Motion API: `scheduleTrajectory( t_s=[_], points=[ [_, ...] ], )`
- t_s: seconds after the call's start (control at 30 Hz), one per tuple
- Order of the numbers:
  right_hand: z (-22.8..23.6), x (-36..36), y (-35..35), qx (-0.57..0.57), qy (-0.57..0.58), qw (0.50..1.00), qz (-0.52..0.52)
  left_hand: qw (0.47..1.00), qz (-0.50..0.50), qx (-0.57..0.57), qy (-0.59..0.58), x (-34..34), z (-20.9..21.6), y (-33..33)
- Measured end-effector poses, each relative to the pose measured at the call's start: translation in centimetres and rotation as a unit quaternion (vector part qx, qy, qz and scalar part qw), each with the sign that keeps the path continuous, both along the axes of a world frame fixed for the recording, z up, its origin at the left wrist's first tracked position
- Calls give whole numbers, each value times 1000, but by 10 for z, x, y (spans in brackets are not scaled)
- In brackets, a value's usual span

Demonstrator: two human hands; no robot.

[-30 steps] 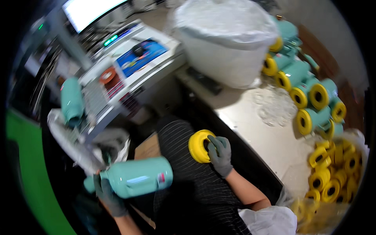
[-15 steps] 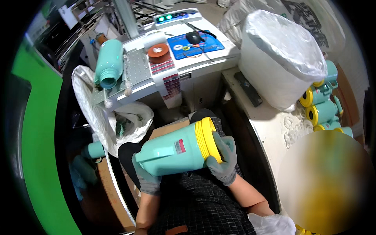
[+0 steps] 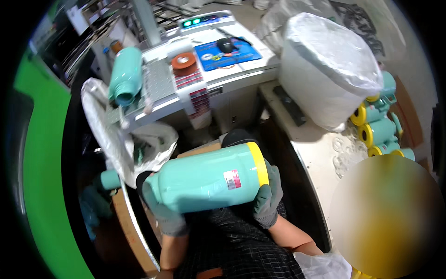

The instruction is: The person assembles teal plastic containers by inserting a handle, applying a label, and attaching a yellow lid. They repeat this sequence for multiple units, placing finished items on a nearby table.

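Across my lap lies a teal plastic jug (image 3: pixel 204 181), held almost level between both gloved hands. A yellow screw-on end piece (image 3: pixel 258 162) shows as a narrow smooth band at its right end. A small white and red label (image 3: pixel 232 179) faces up on its side. My left hand (image 3: pixel 163 215) is closed round the narrower left end, its fingers partly blurred. At the yellow end, my right hand (image 3: pixel 270 195) grips with the thumb in front; its other fingers are largely hidden behind.
Ahead stands a white machine table with another teal jug body (image 3: pixel 126 76), an orange-brown tape roll (image 3: pixel 184 64) and a label strip (image 3: pixel 200 100). A white sack (image 3: pixel 325 69), white rings (image 3: pixel 346 153) and several yellow-ended jugs (image 3: pixel 378 132) are on the right. An open sack (image 3: pixel 158 144) hangs at left.
The jug has been rolled: its handle is out of sight and the label has shifted right. Ridged yellow thread showed before; now only a narrow band does. Both hands still hold it.
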State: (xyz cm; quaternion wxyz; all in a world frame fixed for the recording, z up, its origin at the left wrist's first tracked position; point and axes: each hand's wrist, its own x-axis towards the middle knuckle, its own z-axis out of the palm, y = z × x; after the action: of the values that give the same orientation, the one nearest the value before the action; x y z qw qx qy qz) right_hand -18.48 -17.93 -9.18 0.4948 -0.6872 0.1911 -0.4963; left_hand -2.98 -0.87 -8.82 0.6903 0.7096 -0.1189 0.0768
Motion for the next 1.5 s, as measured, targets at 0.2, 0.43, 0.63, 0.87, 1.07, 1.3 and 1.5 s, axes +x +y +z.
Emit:
scheduleTrajectory(
  t_s=[0.2,0.43,0.63,0.87,1.07,1.3,1.5],
  points=[
    [-55,-20,-45,413,-124,900,60,968,-179,94,-147,-11,54,-21],
    [29,-154,-120,-60,133,950,-275,903,-417,-98,34,-37,14,-57],
    [139,-305,-318,233,-553,788,-136,833,-546,-22,89,-48,9,-65],
    [36,-69,-207,184,-190,964,21,920,-358,-57,150,-20,-21,12],
    [-48,67,0,349,31,880,322,992,-46,65,-94,40,-68,106],
    [-35,106,74,199,295,776,520,886,173,428,40,163,-259,317],
    [-81,114,69,321,375,784,376,822,429,157,339,349,-317,329]
  ],
)
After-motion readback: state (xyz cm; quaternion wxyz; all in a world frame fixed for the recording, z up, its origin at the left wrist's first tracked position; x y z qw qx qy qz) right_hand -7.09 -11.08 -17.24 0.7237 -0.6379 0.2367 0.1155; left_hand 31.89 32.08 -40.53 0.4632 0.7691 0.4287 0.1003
